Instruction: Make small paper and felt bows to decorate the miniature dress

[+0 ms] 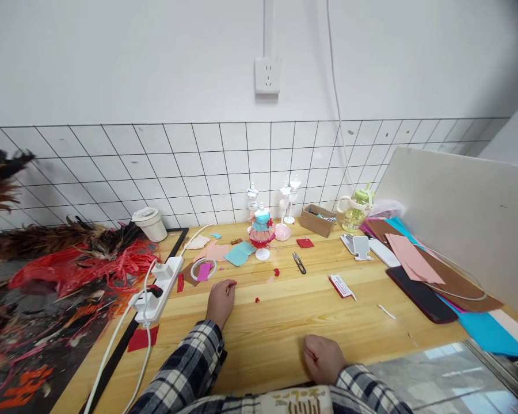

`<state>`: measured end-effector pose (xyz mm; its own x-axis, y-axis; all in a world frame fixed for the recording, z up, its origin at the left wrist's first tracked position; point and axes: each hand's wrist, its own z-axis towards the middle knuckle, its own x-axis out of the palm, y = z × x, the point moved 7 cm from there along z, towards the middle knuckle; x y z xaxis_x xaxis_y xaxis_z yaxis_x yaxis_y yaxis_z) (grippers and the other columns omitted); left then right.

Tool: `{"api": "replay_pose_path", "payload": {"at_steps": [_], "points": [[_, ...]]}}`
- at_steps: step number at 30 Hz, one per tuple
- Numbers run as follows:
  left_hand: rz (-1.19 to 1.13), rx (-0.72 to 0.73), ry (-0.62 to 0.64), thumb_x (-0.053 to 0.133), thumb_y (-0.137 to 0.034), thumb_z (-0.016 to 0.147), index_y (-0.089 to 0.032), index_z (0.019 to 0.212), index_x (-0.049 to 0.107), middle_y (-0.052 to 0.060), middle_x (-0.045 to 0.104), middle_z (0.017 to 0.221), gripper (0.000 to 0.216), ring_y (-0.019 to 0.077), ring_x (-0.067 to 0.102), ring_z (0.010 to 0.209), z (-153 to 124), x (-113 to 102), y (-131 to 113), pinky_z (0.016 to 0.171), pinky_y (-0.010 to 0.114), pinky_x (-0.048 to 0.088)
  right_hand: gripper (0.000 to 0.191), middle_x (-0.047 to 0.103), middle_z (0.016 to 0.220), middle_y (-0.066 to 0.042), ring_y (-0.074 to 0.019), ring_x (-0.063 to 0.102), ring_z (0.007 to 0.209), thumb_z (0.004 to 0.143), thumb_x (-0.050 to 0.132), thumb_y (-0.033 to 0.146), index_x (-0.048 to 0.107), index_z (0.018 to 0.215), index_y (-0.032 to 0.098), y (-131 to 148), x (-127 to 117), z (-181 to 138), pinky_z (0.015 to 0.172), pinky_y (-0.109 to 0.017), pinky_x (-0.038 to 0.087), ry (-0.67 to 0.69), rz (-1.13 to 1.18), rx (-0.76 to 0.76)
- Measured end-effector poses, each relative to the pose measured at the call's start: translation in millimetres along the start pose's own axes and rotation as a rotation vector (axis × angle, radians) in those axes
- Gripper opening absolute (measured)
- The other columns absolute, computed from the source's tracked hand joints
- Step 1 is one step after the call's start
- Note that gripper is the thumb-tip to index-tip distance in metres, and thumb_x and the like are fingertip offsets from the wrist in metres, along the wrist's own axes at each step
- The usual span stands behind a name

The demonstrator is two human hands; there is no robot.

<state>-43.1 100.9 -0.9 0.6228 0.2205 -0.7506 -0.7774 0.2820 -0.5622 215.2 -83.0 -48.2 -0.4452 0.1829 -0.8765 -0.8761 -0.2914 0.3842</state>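
Note:
My left hand rests on the wooden table with its fingers curled in, and nothing shows in it. Nearer the table's front edge my right hand lies closed in a fist, also with nothing visible in it. Ahead of both stands a small white dress form wearing a blue and pink ruffled dress. Between the hands and the form lie small red scraps and black thread snips. Close to my left hand are a magenta piece, a white ring and teal sheets.
A white power strip with cables crosses the left edge, beside feathers and red strands. At the back are several bare white forms, a cardboard box and a green bottle. Coloured sheets and a dark phone lie right.

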Motion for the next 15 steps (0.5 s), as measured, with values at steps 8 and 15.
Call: {"api": "replay_pose_path", "payload": {"at_steps": [8, 15], "points": [[-0.007, 0.005, 0.022, 0.050, -0.023, 0.082, -0.018, 0.088, 0.070, 0.007, 0.073, 0.090, 0.022, 0.0236, 0.065, 0.089, -1, 3, 3, 0.085, 0.038, 0.051, 0.022, 0.052, 0.056, -0.001, -0.0143, 0.047, 0.054, 0.078, 0.043, 0.014, 0.042, 0.057, 0.021, -3, -13, -16, 0.054, -0.027, 0.027, -0.022, 0.012, 0.060], [-0.016, 0.014, 0.056, 0.049, -0.026, 0.083, -0.019, 0.089, 0.070, 0.007, 0.073, 0.091, 0.023, 0.0242, 0.064, 0.090, 3, 7, 2, 0.085, 0.038, 0.050, 0.029, 0.050, 0.050, -0.003, -0.0171, 0.047, 0.048, 0.078, 0.044, 0.013, 0.036, 0.052, 0.024, -21, -33, -62, 0.051, -0.033, 0.027, -0.004, 0.032, 0.304]]}}
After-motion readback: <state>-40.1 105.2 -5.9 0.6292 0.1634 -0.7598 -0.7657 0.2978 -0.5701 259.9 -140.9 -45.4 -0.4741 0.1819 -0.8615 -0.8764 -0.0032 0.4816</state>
